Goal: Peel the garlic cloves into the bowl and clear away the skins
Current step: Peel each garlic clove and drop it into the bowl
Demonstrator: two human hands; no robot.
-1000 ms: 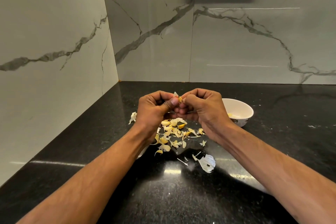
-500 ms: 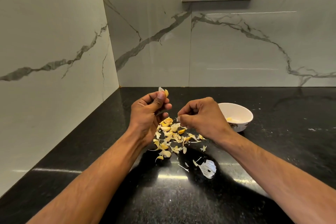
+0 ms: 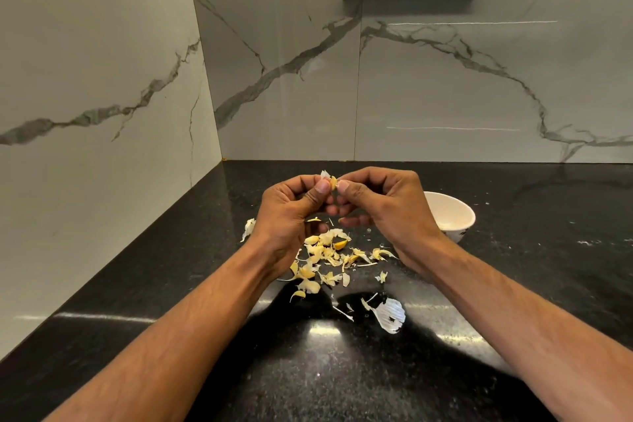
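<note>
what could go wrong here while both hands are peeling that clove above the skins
The garlic clove is pinched between the left hand and right hand over the pile of skins, not over the bowl. If it slips, it may land among the skins and be hard to spot. Torn flakes could also scatter further across the dark counter, as some already have.

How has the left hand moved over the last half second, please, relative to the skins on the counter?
Yes. The left hand, pinching the garlic clove, has swung rightward over the pile of skins to meet the right hand, toward the bowl.
</note>
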